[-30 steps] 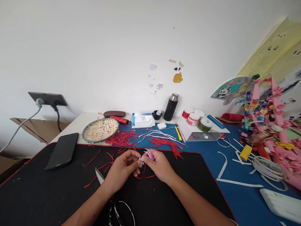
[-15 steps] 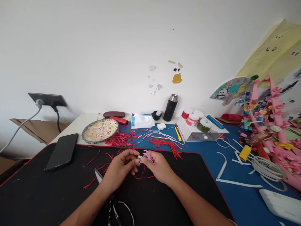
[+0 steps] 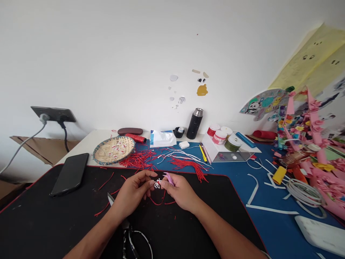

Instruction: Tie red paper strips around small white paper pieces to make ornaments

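Between my two hands, above the black mat, is a small white cord knot with loops like petals and a red centre. My left hand pinches its left side between thumb and fingertips. On the other side, my right hand grips the knot's edge with thumb and finger. Tucked in that same hand is a light purple, two-pointed tool that looks like tweezers, tips up and to the left. Scissors lie partly under my left forearm. Red cord pieces rest on the mat below the hands.
Behind the mat are a woven basket, heaps of red cords and white cords. A phone lies at left. A black flask and paint jars stand at the back. Paper crafts crowd the right.
The knot has turned so that its white loops show more plainly, and it sits slightly further left. Both hands keep their grip. The whole view has shifted slightly.
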